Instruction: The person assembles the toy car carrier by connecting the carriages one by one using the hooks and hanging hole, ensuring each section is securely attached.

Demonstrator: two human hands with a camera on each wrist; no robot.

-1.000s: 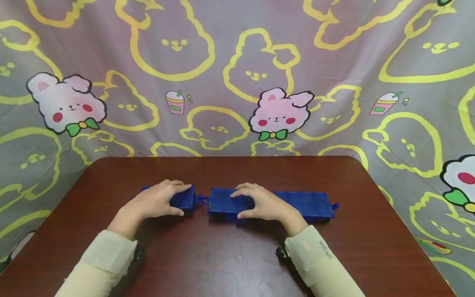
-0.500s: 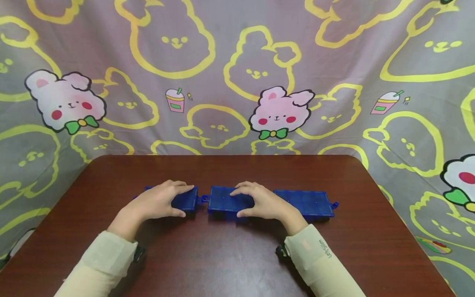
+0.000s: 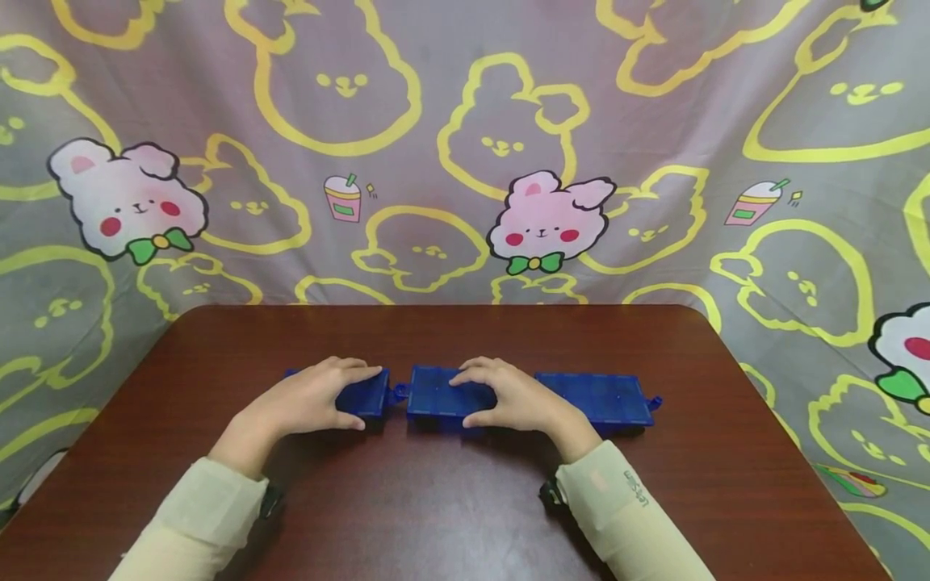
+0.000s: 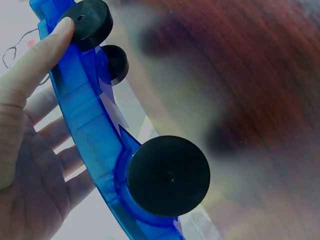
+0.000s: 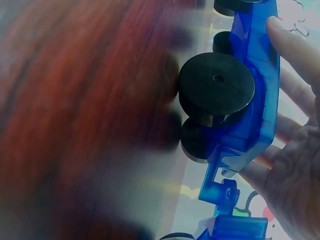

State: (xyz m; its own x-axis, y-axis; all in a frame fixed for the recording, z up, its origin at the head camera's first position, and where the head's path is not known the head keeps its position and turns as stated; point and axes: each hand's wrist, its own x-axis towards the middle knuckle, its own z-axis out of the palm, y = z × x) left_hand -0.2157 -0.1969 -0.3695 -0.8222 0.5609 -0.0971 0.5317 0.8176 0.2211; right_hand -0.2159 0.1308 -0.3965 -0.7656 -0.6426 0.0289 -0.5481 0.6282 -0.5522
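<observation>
Three blue plastic toy wagons with black wheels stand in a row in the head view. My left hand grips the left wagon by its long sides, thumb on the near side. In the left wrist view its wheel shows apart from its dark reflection in the tabletop. My right hand holds the middle wagon the same way; its wheels meet their reflections. Between these two, the coupling pieces overlap. A hooked link joins the middle wagon to the right wagon.
Everything sits on a dark brown wooden table with rounded far corners. A grey curtain printed with yellow outlines and rabbit faces hangs behind and beside it. The right wagon's outer end carries a small hook.
My left hand has moved slightly to the right with the left wagon, narrowing the gap until its coupling end overlaps that of the middle wagon. My right hand has stayed in place.
</observation>
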